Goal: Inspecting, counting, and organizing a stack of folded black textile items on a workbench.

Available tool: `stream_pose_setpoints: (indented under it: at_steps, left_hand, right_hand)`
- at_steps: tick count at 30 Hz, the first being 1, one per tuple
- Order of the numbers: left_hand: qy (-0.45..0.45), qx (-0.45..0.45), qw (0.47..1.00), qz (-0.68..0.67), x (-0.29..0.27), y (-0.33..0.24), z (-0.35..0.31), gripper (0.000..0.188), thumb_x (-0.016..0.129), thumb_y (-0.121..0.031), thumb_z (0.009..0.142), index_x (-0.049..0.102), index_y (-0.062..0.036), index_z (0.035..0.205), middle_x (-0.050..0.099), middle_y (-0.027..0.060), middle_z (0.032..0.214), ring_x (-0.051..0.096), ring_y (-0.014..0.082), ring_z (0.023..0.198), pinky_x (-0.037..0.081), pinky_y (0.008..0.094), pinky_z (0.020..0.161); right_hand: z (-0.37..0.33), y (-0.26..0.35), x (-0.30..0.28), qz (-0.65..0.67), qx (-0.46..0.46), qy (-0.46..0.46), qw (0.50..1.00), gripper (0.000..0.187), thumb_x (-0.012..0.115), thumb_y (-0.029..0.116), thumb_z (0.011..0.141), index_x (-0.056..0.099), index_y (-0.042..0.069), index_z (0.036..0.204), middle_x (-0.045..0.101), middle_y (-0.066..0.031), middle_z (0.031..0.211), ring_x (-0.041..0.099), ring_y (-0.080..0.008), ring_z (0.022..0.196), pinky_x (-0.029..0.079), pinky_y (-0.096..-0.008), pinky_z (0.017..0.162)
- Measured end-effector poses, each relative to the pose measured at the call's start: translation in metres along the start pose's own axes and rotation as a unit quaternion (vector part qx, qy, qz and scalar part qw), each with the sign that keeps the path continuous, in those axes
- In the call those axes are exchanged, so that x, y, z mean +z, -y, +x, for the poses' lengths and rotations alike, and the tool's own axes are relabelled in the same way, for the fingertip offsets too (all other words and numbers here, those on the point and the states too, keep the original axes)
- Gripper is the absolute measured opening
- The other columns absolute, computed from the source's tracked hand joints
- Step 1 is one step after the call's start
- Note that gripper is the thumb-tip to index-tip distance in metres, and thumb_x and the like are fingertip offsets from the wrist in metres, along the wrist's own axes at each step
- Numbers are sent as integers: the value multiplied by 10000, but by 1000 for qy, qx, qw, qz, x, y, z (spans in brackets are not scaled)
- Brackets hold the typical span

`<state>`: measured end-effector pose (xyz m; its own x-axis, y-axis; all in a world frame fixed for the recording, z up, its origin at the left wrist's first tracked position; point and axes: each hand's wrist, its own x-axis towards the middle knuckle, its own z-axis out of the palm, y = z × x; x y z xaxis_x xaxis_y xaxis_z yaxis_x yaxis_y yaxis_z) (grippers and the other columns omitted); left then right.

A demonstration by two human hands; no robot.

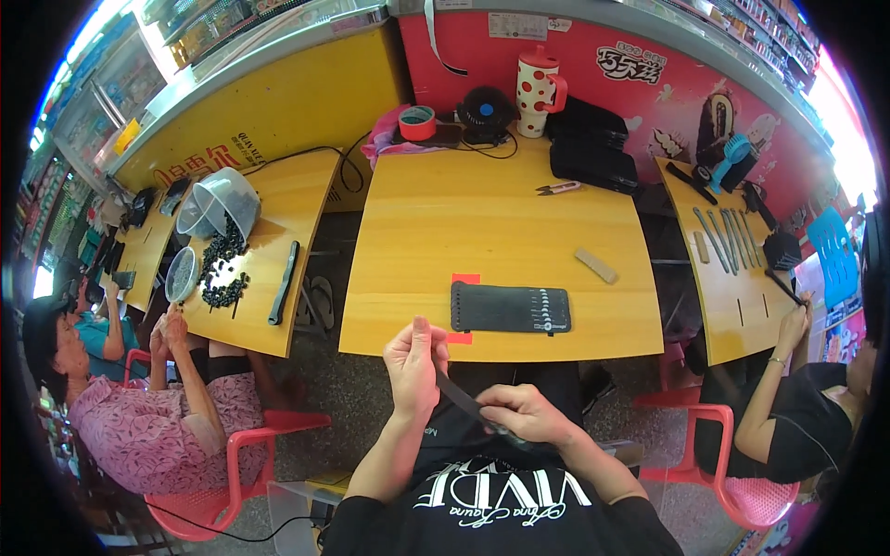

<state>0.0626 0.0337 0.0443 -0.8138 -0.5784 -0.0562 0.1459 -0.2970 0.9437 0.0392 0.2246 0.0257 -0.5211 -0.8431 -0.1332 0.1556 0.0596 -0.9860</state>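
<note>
Just off the table's near edge, a black strap point(458, 397) runs between my two hands. My left hand point(413, 369) is closed on its upper end, thumb pointing up. Fingers pinched, my right hand point(527, 413) grips the strap lower down; its tail end, partly hidden by that hand, hangs over my dark lap. In front of me on the table point(417, 222) lies a flat black rectangular piece point(498, 309), with a column of pale moon-like shapes near its right end. Red tape strips point(464, 278) stick to the table at its left end, above and below.
A small tan block point(595, 266) and thread snips point(558, 188) lie farther right. Along the back stand a dotted tumbler point(538, 93), a fan point(487, 111), a tape roll point(417, 122) and stacked black pieces point(593, 153). People sit at side tables; black parts spill from a tub point(222, 199).
</note>
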Motion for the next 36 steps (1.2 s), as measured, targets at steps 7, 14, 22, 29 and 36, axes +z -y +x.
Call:
stream_pose_setpoints:
  at_steps: [7, 14, 22, 29, 36]
  left_hand:
    - [131, -220, 965, -54, -22, 2, -15, 490, 470, -424, 1027, 640, 34, 1011, 644, 73, 765, 586, 103, 521, 447, 201, 461]
    - [183, -152, 962, 134, -35, 4, -4, 96, 658, -6, 891, 681, 28, 977, 667, 50, 758, 613, 94, 564, 475, 200, 513]
    - [142, -135, 970, 141, -34, 23, -1, 68, 683, 22, 856, 710, 11, 917, 672, 31, 755, 580, 62, 578, 463, 196, 533]
    - [109, -141, 974, 143, -24, 27, 10, 72, 671, 22, 863, 701, 40, 925, 655, 34, 743, 562, 60, 546, 460, 200, 490]
    - [97, -141, 976, 137, -22, 36, 26, 80, 661, 27, 868, 700, 49, 934, 663, 42, 723, 554, 55, 529, 452, 195, 467]
  right_hand:
    - [-16, -14, -24, 11, 79, -60, 995, 118, 575, 43, 947, 648, -34, 998, 597, -8, 730, 546, -76, 657, 445, -238, 616]
    - [-23, -16, -41, 20, 92, -43, 995, 119, 624, 39, 911, 657, -27, 1005, 598, 5, 733, 531, -55, 666, 432, -230, 607]
    - [-63, -16, -73, -51, 28, -251, 966, 87, 651, -49, 839, 686, -36, 918, 629, -9, 794, 564, -46, 701, 454, -206, 647]
    - [-53, -11, -92, -105, 52, -267, 957, 137, 626, -56, 862, 630, -29, 995, 617, -21, 797, 590, -72, 643, 468, -213, 564]
    - [-34, -21, -103, 93, -9, -343, 935, 105, 606, -74, 877, 621, -11, 960, 598, -9, 820, 599, -65, 668, 489, -191, 612]
